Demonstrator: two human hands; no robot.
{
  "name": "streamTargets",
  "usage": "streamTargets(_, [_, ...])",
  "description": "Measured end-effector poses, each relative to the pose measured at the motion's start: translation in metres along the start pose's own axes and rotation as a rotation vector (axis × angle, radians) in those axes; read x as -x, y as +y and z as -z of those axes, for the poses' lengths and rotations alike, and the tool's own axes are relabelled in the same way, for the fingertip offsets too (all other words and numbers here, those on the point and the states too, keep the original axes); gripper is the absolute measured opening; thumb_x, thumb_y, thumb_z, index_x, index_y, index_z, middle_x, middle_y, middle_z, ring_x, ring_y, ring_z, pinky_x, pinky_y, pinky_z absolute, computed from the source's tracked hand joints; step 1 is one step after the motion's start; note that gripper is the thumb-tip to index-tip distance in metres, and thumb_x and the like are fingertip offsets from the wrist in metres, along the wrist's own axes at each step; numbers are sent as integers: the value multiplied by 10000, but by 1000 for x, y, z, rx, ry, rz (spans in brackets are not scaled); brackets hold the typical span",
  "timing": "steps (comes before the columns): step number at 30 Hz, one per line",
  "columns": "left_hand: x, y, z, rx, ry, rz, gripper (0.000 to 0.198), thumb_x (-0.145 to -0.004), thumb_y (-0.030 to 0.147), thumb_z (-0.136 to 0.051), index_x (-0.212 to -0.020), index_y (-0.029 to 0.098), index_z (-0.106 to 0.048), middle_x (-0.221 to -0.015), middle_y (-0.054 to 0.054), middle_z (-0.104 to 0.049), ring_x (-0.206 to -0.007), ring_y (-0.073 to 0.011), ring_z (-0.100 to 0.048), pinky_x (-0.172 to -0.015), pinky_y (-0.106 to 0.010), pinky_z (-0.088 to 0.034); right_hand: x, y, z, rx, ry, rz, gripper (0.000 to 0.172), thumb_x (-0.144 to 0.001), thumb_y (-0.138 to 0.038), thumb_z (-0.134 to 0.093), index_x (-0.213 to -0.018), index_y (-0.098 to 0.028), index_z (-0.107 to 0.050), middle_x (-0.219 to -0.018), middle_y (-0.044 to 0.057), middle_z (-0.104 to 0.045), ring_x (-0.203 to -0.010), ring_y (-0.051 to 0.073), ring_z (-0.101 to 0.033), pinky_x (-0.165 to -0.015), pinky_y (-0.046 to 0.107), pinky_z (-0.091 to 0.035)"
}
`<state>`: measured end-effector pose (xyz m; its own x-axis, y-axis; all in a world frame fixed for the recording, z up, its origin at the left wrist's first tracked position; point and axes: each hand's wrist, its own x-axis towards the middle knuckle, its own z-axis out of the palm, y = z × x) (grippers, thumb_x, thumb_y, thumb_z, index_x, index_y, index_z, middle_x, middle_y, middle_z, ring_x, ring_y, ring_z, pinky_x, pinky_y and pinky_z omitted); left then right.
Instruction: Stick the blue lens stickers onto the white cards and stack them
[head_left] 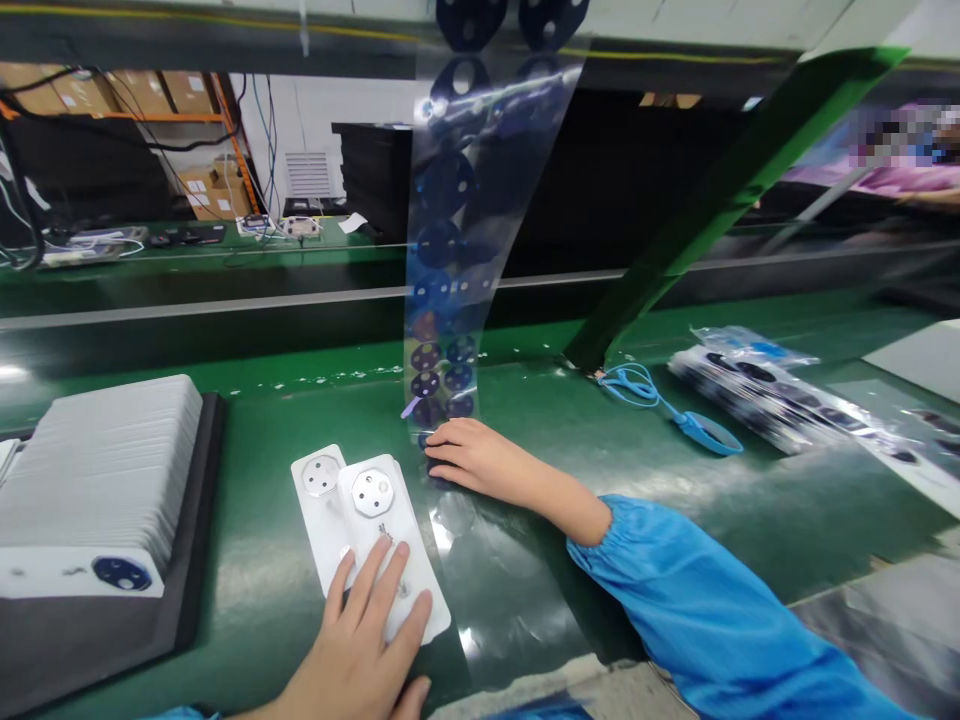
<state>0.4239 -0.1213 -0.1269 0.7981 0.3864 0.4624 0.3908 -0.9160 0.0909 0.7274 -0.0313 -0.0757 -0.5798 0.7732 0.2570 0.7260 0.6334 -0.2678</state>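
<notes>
My left hand lies with fingers spread on the upper of two overlapping white rectangular panels. The upper panel bears a round white face with small holes; the lower panel shows a similar one at its left. A clear strip of dark round stickers hangs from overhead and runs down onto the green table. Close to the panels, my right hand has its fingers closed at the strip's lower part, around a dark sticker. The thumb of that hand is hidden. Below it the clear film continues without dark stickers.
A row of upright white panels stands in a black foam tray at the left. On the right lie a blue coiled cord and a pile of bagged sticker sheets. A green slanted post rises behind.
</notes>
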Motion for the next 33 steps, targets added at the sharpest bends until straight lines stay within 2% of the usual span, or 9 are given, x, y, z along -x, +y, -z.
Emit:
streamTargets(3, [1,1,0,7,-9,8,526,-890,355,-590,-1381,177,-522,-1584,-240,-344,-1513,-441,-212,-1175,-616,-109,4,3,0,-40,2,12,334,-985,-367,-692,-1255,-173,-718,-1256,135,-686,-1175,296,-633,-1044,492,-506])
streamTargets(5, [2,1,0,18,-12,1,523,-894,351,-579,-1383,175,-519,-1587,-245,-335,-1515,-442,-203,-1174,-614,-100,7,4,0,-65,-7,7,390,-958,-397,-728,-1290,-194,-705,-1310,130,-665,-1212,296,-619,-1055,487,-502])
streamTargets(8, [1,2,1,26,-15,-11,536,-883,376,-584,-1377,178,-520,-1588,-240,-334,-1518,-439,-189,-1178,-606,-83,8,7,-1,-68,-3,13,350,-961,-360,-727,-1268,-192,-719,-1311,128,-667,-1220,295,-621,-1060,482,-500])
streamTargets(13, [-3,4,3,-6,-36,3,688,-686,200,-611,-1363,157,-500,-1569,-261,-341,-1503,-464,-192,-1154,-633,-115,7,11,-6,-85,19,41,332,-955,-362,-733,-1220,-163,-732,-1284,146,-669,-1205,299,-628,-1042,476,-515])
streamTargets(18, [-5,1,7,-16,-21,-22,671,-700,224,-598,-1362,164,-504,-1564,-254,-347,-1504,-455,-186,-1147,-616,-119,6,9,-2,-108,-2,2,272,-952,-353,-736,-1152,-169,-736,-1289,140,-671,-1197,291,-640,-1031,444,-526])
streamTargets(23, [-9,2,17,-63,-113,-40,677,-704,211,-637,-1366,146,-516,-1533,-281,-373,-1492,-467,-199,-1126,-617,-155,5,-4,9,-133,-82,-121,147,-977,-304,-683,-1076,-198,-705,-1341,114,-668,-1224,294,-647,-992,399,-530])
streamTargets(27, [-7,4,12,-30,-64,-20,701,-668,205,-627,-1359,148,-520,-1556,-279,-348,-1497,-476,-191,-1126,-635,-149,4,-15,22,-210,-134,-272,80,-978,-300,-633,-1001,-224,-643,-1338,85,-683,-1142,290,-693,-910,377,-525])
streamTargets(33, [-2,3,3,-5,-51,1,693,-698,229,-634,-1377,169,-514,-1599,-247,-311,-1507,-455,-202,-1157,-630,-122,1,-22,40,-383,-176,-485,266,-1018,-442,-508,-885,-226,-588,-1190,74,-746,-1017,279,-712,-830,375,-504])
